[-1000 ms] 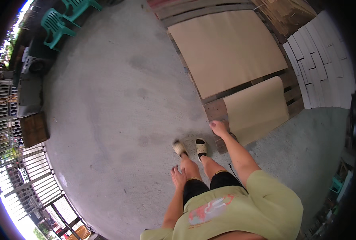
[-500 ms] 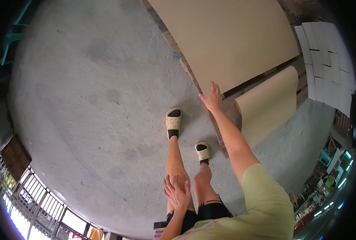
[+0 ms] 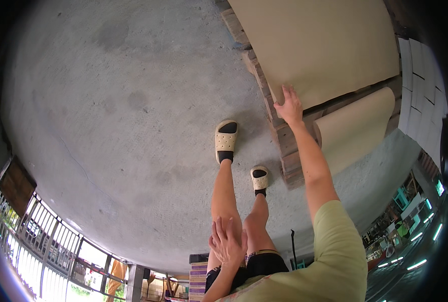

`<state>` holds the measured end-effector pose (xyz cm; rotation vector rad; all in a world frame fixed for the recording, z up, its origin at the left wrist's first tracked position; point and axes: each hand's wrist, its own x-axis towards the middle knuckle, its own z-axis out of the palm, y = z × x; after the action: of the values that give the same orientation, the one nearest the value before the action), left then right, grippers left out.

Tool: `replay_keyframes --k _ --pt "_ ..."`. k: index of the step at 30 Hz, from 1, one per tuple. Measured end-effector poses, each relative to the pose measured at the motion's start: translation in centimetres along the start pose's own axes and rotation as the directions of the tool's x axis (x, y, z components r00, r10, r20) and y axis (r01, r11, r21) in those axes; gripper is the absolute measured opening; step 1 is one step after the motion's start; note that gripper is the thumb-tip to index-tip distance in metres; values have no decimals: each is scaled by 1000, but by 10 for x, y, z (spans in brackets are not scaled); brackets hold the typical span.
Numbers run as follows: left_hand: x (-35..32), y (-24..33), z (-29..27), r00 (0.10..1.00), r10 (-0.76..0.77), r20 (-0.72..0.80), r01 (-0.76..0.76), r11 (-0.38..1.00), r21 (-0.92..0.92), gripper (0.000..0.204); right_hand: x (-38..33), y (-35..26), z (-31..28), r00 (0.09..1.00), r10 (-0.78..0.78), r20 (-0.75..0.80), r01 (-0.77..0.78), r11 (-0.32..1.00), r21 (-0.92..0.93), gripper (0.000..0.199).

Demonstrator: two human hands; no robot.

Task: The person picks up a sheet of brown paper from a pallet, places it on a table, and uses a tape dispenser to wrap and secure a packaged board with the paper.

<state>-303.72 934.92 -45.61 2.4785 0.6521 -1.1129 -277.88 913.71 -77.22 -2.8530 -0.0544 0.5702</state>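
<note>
A large sheet of brown cardboard lies flat on top of a wooden pallet stack at the upper right of the concrete floor, and the person's right hand rests on the sheet's near edge, fingers spread flat rather than curled around it. The left hand is well apart from the right, open and pressed palm-down on the person's own left thigh, holding nothing. A second, smaller cardboard sheet sits lower on the pallet, just beside the outstretched right forearm. The person stands at the corner of the stack in cream slide sandals over black socks, leaning forward toward the pile. White flattened cartons lie at the far right edge. Judged from the flat palm, this looks like the reach-and-contact step: the sheet is touched but not yet gripped. Taking hold of it would call for the fingers to hook under the edge, and a sheet this broad would likely want the free hand brought over as well.
</note>
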Motion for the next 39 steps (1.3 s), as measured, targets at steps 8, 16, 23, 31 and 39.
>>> replay_keyframes --k 8,16,23,31,39 --pt "9 1 -5 998 -51 26 52 999 -11 54 5 -26 8 976 216 -37 -218 940 -264 81" --pt "5 4 -10 999 -36 13 37 998 -48 47 8 28 3 994 -77 78 91 973 -211 74" --pt "7 0 0 999 -53 11 53 996 -75 46 0 -21 10 981 192 -30 -194 976 -101 76" --pt "4 -6 1 998 -58 0 58 986 -157 43 5 -10 3 986 153 69 -147 986 -85 62" --pt "2 -12 -2 998 -68 15 69 979 -190 44 -5 -30 24 961 245 -131 -271 931 -243 64"
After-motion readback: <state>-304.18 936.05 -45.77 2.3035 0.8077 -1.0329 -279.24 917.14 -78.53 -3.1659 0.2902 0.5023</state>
